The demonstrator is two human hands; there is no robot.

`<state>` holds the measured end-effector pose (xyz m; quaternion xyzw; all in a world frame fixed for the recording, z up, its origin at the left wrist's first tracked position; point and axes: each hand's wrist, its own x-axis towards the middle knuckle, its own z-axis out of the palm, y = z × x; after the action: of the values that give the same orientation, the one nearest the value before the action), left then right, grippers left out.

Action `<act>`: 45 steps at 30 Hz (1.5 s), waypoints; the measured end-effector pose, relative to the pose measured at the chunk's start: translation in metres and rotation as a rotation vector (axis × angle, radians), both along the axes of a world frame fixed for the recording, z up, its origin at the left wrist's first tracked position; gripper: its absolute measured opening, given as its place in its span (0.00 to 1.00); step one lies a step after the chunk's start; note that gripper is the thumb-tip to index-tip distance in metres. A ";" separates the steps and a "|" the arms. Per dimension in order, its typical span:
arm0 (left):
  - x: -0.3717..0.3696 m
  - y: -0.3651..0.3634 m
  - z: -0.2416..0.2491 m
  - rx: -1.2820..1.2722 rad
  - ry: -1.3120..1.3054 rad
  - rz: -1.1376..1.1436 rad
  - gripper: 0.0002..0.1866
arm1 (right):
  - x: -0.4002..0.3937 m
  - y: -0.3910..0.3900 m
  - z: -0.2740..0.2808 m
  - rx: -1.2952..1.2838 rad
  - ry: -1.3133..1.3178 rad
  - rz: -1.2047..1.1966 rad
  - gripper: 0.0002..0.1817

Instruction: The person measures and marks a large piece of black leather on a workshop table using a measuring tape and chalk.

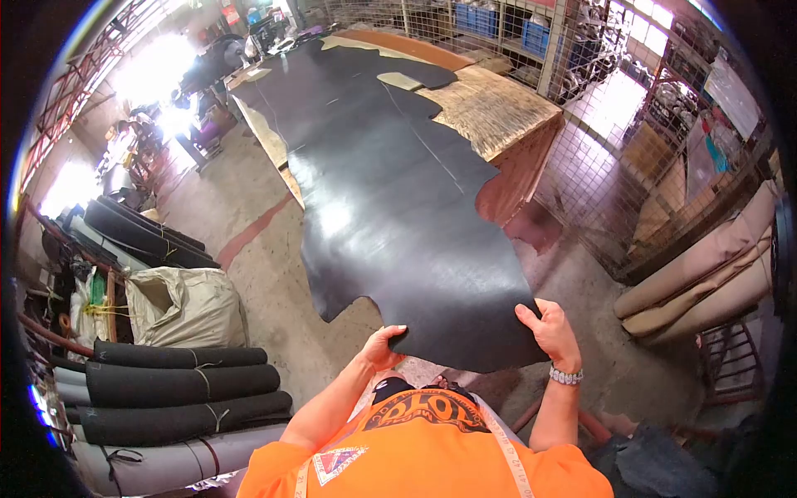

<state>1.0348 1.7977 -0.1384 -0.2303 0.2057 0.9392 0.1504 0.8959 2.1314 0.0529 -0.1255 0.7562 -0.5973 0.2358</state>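
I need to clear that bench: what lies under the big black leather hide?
Under the large black leather hide, a worn wooden table shows at its right side, with pale sheets at the edges. The covered tabletop is hidden.

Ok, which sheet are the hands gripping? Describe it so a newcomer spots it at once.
Find the long wooden table running up the middle. The black leather hide drapes off its near end, with the left hand and right hand on its edge. Unlike the tied rolls at left, it lies spread flat.

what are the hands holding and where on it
Both hold the black leather hide by its near edge: the left hand at the near left corner, the right hand at the near right corner.
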 end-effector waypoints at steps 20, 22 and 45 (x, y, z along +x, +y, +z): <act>0.003 -0.004 -0.012 -0.066 -0.059 -0.017 0.18 | 0.005 0.004 -0.015 0.107 0.114 -0.062 0.20; 0.002 -0.002 -0.013 -0.050 -0.064 -0.002 0.18 | 0.005 0.004 -0.020 0.082 0.118 -0.066 0.21; 0.003 0.008 -0.016 -0.105 -0.084 0.011 0.10 | 0.003 0.009 -0.047 -0.002 -0.101 -0.070 0.16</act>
<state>1.0382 1.8053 -0.1548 -0.2785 0.2467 0.9174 0.1413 0.8988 2.1402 0.0057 -0.0689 0.7468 -0.6115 0.2523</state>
